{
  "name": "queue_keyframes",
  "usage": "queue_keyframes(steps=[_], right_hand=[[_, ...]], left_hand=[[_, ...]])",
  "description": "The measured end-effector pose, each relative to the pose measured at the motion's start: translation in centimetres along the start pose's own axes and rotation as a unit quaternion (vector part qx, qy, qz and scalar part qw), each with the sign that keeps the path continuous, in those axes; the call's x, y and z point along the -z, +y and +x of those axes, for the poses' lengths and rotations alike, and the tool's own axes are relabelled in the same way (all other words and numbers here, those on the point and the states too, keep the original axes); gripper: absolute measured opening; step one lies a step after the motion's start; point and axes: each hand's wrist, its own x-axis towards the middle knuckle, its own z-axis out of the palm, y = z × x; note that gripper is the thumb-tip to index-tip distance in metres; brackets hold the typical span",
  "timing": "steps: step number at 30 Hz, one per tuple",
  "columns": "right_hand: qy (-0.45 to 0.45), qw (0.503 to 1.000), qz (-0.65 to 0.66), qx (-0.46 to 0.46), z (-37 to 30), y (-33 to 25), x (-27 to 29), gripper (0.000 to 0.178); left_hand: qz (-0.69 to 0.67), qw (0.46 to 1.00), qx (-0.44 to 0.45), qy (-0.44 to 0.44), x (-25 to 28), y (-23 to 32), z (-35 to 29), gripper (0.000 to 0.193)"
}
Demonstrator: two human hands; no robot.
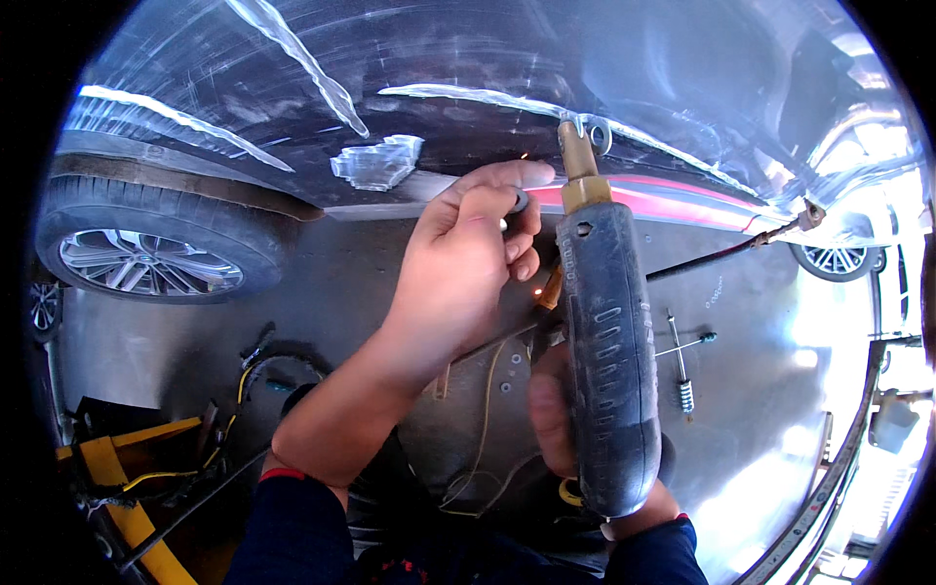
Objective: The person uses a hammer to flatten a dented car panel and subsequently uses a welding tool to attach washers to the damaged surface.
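My right hand (554, 414) is wrapped round the grip of a black spot-welding gun (612, 341), mostly hidden behind its body. The gun's brass tip (579, 151) points away from me and meets the dark car panel (468, 49) at a bare-metal strip (478, 95). Right beside the tip, a ring-shaped washer (602, 137) stands on edge against the panel. Left of the gun, my left hand (468, 234) is closed, pinching another small grey washer (518, 200) between thumb and fingers. Its index finger stretches toward the panel. Small orange sparks show near both hands.
A car wheel (146, 255) is at the left. A dark cable (712, 258) runs to a clamp (810, 215) on the car's lower edge at right. A slide hammer (682, 375) and loose washers (505, 387) lie on the floor. A yellow frame (117, 478) stands lower left.
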Motion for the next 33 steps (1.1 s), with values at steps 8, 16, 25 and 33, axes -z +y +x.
queue_keyframes(steps=[8,16,25,33], right_hand=[[-0.066,0.971,-0.18,0.141,-0.4,0.1,1.3,0.031],[-0.092,0.979,-0.143,0.112,-0.9,-0.1,1.0,0.028],[-0.118,0.975,-0.146,0.12,0.1,0.1,1.2,0.024],[-0.036,0.991,-0.067,0.114,1.2,-0.1,0.3,0.027]], left_hand=[[0.043,0.997,-0.062,0.013,1.6,0.1,-0.3,0.021],[-0.04,0.996,-0.076,-0.041,1.4,0.5,0.4,0.011],[-0.002,0.998,-0.058,-0.04,0.7,0.9,0.3,0.021],[-0.026,0.997,-0.041,-0.056,0.3,0.8,0.4,0.019]])
